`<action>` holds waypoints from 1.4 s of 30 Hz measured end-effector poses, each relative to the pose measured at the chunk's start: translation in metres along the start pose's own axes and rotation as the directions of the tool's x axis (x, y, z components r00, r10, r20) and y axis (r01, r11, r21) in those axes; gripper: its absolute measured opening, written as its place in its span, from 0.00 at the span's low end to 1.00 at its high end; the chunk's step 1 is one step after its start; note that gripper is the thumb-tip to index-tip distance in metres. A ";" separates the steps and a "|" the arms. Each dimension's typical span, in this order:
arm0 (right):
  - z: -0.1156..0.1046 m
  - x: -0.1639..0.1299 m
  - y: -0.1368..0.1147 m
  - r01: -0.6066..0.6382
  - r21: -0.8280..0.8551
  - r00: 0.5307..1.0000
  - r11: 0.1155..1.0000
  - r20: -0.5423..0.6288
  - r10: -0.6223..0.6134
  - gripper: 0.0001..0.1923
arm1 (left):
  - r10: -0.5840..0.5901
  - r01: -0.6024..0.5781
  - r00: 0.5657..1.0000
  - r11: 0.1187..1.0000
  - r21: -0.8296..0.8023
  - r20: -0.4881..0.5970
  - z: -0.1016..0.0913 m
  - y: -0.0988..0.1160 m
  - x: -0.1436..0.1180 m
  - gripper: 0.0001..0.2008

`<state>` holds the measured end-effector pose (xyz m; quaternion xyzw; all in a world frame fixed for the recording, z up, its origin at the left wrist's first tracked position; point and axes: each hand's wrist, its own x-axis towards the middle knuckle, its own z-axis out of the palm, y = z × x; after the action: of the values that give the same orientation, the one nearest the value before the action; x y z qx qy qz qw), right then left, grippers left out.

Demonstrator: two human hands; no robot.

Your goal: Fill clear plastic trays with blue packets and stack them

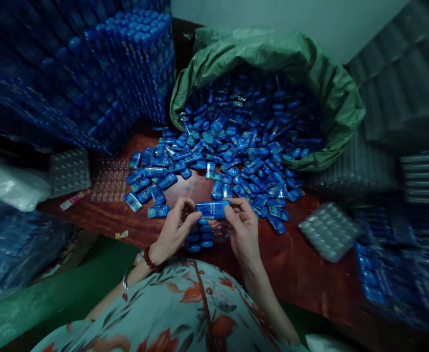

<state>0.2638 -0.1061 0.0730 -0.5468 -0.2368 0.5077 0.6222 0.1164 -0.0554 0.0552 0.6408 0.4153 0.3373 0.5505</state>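
Observation:
A small flat blue bottle [210,209] with a printed label lies sideways between my two hands, above the near part of the table. My right hand [240,220] pinches its right end between thumb and fingers. At the other end, my left hand [179,220] is closed, with thumb and curled fingers against the bottle. Just below are upright blue bottles [195,239] in rows, partly hidden by my hands; what holds them is hard to make out. Many loose blue bottles [159,195] are scattered beyond my hands.
A green woven sack [331,93] spills blue bottles onto the red-brown table [291,254]. Tall stacks of packed blue bottles [137,58] rise at the left. Clear moulded trays lie on both sides, one a grey-looking tray [329,232] at the right.

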 end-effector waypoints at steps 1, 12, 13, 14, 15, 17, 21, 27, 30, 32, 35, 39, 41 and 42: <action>0.001 0.000 0.000 -0.002 -0.003 1.000 1.000 -0.001 0.002 0.11 | 0.002 -0.002 1.000 1.000 0.016 0.019 -0.001 0.000 0.000 0.11; 0.010 -0.004 0.001 0.033 -0.008 0.999 0.999 -0.011 -0.033 0.11 | 0.405 -0.388 0.911 0.906 0.172 -0.076 -0.001 0.000 -0.011 0.11; 0.011 -0.004 0.001 0.038 -0.020 0.999 0.999 -0.017 -0.038 0.11 | 0.452 -0.432 0.889 0.882 0.187 -0.078 -0.002 -0.002 -0.010 0.10; 0.012 -0.004 0.002 0.045 -0.033 0.999 0.998 -0.024 -0.046 0.11 | 0.490 -0.466 0.868 0.860 0.208 -0.081 -0.003 -0.003 -0.009 0.09; 0.013 -0.005 0.002 0.054 -0.046 0.998 0.998 -0.031 -0.055 0.12 | 0.514 -0.485 0.853 0.843 0.231 -0.086 -0.005 -0.004 -0.008 0.08; 0.015 -0.005 0.003 0.077 -0.066 0.996 0.995 -0.042 -0.080 0.12 | 0.524 -0.486 0.846 0.835 0.260 -0.100 -0.007 -0.005 -0.006 0.08; 0.019 -0.007 0.002 0.115 -0.120 0.989 0.986 -0.075 -0.125 0.11 | 0.441 -0.413 0.886 0.890 0.192 -0.140 -0.006 -0.006 -0.006 0.09; 0.019 -0.008 0.001 0.179 -0.196 0.970 0.964 -0.126 -0.206 0.11 | 0.387 -0.376 0.909 0.922 0.093 -0.157 -0.002 -0.009 -0.007 0.09; 0.019 -0.008 0.000 0.191 -0.218 0.965 0.957 -0.135 -0.223 0.11 | 0.396 -0.385 0.904 0.918 0.097 -0.163 -0.003 -0.010 -0.007 0.09; 0.020 -0.009 0.000 0.200 -0.249 0.959 0.948 -0.149 -0.242 0.11 | 0.405 -0.390 0.899 0.914 0.112 -0.168 -0.003 -0.009 -0.007 0.09; 0.020 -0.008 -0.001 0.229 -0.292 0.944 0.929 -0.168 -0.285 0.12 | 0.415 -0.397 0.894 0.908 0.132 -0.171 -0.003 -0.009 -0.007 0.09; 0.021 -0.008 -0.002 0.269 -0.312 0.927 0.911 -0.175 -0.333 0.12 | 0.426 -0.407 0.888 0.903 0.137 -0.173 -0.004 -0.008 -0.007 0.08; 0.022 -0.008 -0.002 0.274 -0.320 0.923 0.907 -0.177 -0.341 0.12 | 0.430 -0.411 0.886 0.902 0.135 -0.174 -0.004 -0.009 -0.007 0.09; 0.022 -0.009 -0.002 0.274 -0.322 0.923 0.906 -0.177 -0.342 0.11 | 0.428 -0.409 0.886 0.902 0.135 -0.176 -0.004 -0.009 -0.007 0.09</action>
<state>0.2424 -0.1036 0.0837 -0.6424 -0.3195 0.2954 0.6308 0.1086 -0.0597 0.0474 0.7031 0.3361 0.4912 0.3891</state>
